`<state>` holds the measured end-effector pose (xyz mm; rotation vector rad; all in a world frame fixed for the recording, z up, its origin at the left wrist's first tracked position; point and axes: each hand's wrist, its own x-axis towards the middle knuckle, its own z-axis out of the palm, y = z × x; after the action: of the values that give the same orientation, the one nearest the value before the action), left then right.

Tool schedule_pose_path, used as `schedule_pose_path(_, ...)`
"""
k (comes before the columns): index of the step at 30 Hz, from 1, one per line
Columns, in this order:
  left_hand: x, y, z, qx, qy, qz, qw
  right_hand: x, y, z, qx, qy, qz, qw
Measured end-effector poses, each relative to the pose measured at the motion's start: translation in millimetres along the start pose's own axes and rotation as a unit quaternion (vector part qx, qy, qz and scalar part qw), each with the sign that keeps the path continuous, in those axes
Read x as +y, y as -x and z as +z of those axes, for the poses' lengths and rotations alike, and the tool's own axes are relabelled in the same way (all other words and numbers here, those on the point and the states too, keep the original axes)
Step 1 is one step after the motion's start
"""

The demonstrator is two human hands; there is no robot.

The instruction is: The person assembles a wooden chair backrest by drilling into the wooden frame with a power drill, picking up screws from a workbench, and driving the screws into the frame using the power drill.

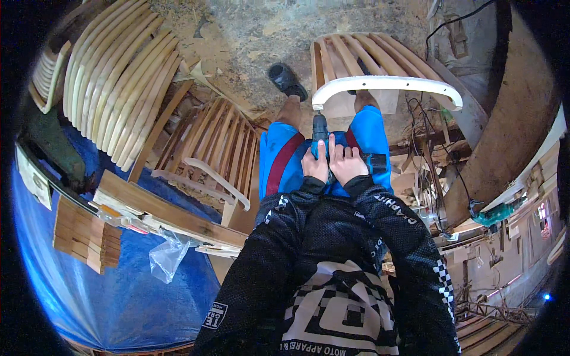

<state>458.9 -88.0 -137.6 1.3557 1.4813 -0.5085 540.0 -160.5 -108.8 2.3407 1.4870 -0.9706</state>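
Note:
Both hands are on a teal-and-black cordless drill (pixel 320 132) held before my lap. My left hand (pixel 316 164) lies closed along its body, one finger stretched forward. My right hand (pixel 348 165) is closed around its grip, with the battery end showing to the right. The drill's nose points away from me and meets, or nearly meets, the left end of a pale curved rail (pixel 386 83). A few dark holes dot that rail. It forms the near edge of a slatted wooden frame (pixel 374 52) between and beyond my legs.
At far left stands a stack of curved wooden slats (pixel 113 77). Another slatted frame (pixel 208 139) leans beside my left leg. A blue tarp (pixel 127 302), a plastic bag (pixel 169 258) and wooden boards lie lower left. Cables and a green power tool (pixel 494 215) are at right.

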Motion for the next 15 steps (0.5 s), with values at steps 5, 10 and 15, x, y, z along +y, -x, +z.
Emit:
schedule_pose_path(5, 13.0, -0.8, -1.9, -0.006, -0.023, -0.042, 0.999, 4.8, -4.8, -6.2, -0.011, 0.009, -0.018, 1.000)
schedule_pose_path(10, 19.0, 1.9, 5.3, 0.024, -0.051, -0.087, 0.995, 17.9, -7.3, -12.1, -0.050, -0.023, -0.055, 0.997)
schedule_pose_path(15, 25.3, 2.5, 13.6, 0.029, -0.072, -0.130, 0.989, 32.5, -10.4, -10.4, -0.026, -0.027, -0.085, 0.996)
